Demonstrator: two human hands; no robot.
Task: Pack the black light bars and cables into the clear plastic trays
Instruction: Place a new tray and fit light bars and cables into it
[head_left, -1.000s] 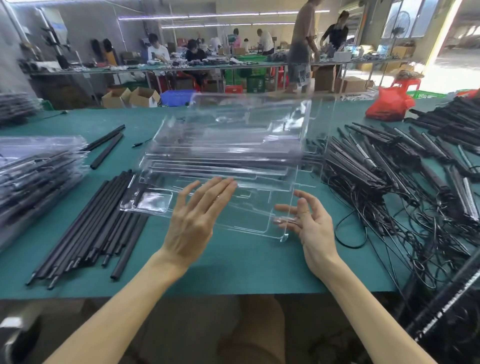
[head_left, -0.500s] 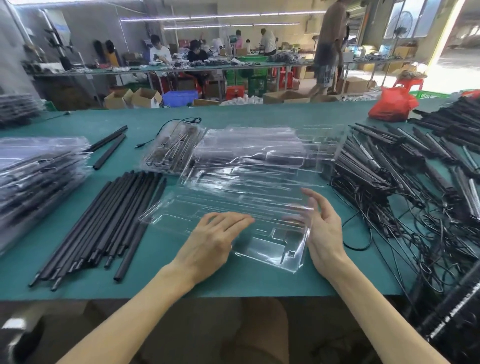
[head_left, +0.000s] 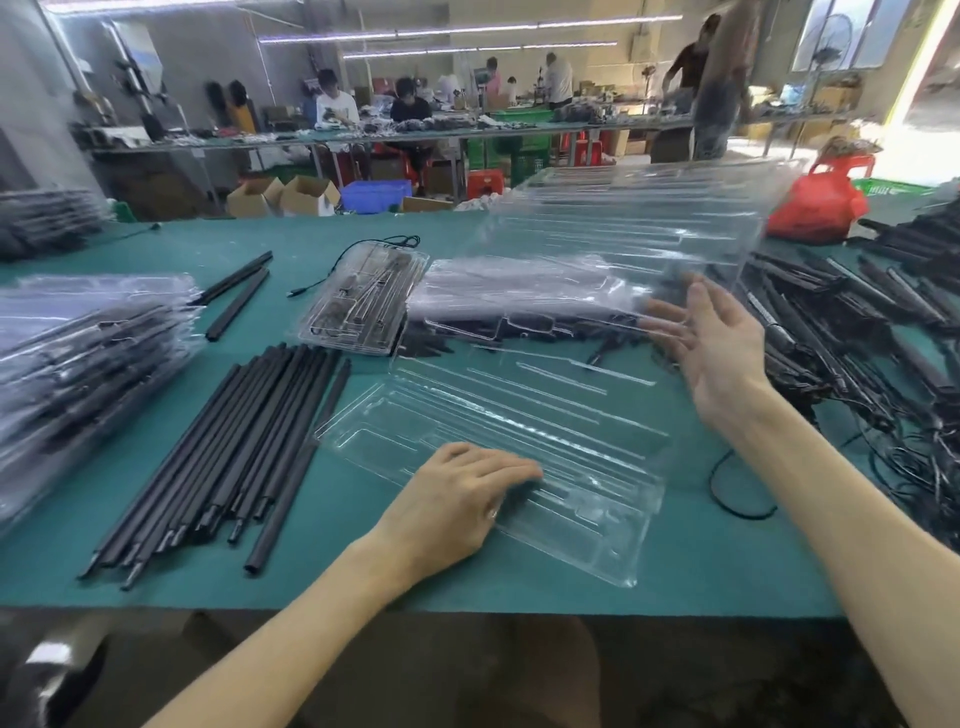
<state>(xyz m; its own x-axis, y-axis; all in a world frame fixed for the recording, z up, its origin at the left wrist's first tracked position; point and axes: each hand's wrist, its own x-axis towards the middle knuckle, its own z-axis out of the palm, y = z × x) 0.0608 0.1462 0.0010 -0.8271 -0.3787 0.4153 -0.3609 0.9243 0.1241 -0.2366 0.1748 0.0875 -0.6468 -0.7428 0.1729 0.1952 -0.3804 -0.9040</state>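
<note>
An empty clear tray (head_left: 519, 415) lies on the green table in front of me. My left hand (head_left: 457, 504) rests on its near left part, fingers lightly bent. My right hand (head_left: 722, 343) holds the near corner of a second clear tray (head_left: 623, 223), thumb over it and fingers seen through the plastic; this tray is raised and tilted above a stack of trays (head_left: 519, 291). A bundle of plain black light bars (head_left: 234, 452) lies left of the flat tray. A tangled pile of bars with cables (head_left: 831, 322) covers the right side.
Stacked packed trays (head_left: 78, 364) sit at the far left. A smaller packed tray (head_left: 363, 301) and two loose bars (head_left: 234, 291) lie behind the bundle. A red bag (head_left: 815, 208) stands at the back right. People work at a bench behind.
My right hand has lifted one clear tray up and back to the right, off the tray that stays flat. My left hand has stayed on the flat tray, which now lies bare.
</note>
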